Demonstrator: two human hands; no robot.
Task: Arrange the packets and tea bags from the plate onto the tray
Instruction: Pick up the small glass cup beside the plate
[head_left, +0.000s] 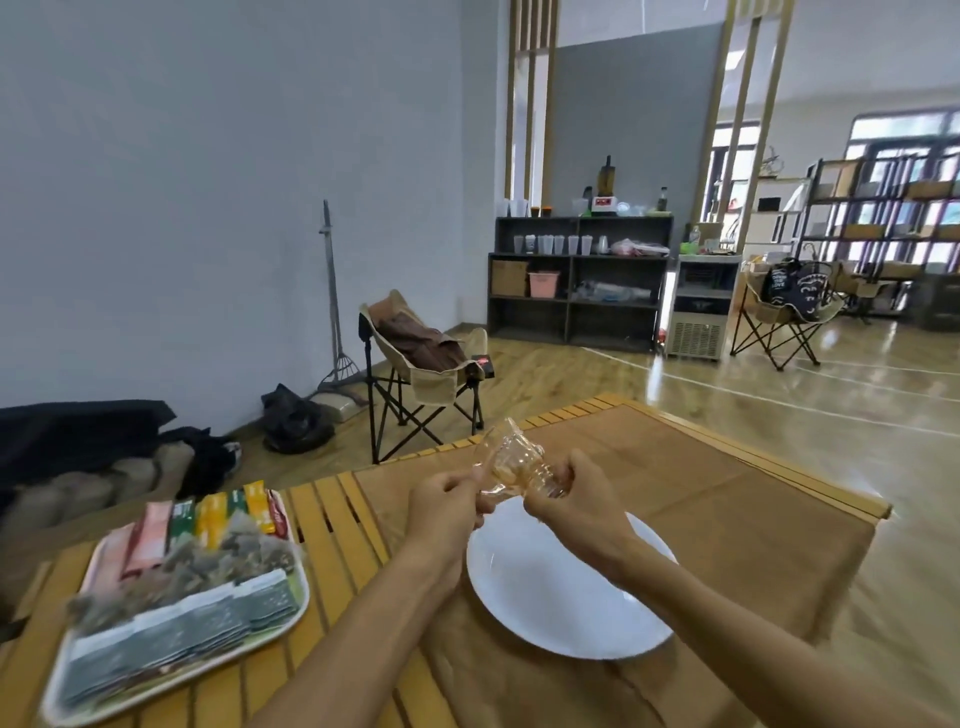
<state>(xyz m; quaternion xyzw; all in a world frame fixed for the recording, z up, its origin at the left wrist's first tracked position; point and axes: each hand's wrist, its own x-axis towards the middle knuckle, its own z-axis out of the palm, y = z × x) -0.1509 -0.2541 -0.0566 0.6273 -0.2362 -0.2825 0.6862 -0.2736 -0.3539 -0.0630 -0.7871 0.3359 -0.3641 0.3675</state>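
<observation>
A white plate (550, 597) lies bare on a brown mat in front of me. Above its far rim both hands hold a crumpled clear plastic wrapper (511, 457): my left hand (447, 512) pinches its left end, and my right hand (571, 499) grips its right end. To the left, a pale tray (296, 613) carries coloured stick packets (218, 517) along its far side, several mesh tea bags (208, 566) in the middle, and a row of grey-green flat packets (176, 634) along the near side.
The brown mat (727, 519) covers the right part of a wooden slatted table (332, 509). Beyond the table stand a folding chair (421, 369) with a brown garment, dark bags on the floor, and shelving at the back wall.
</observation>
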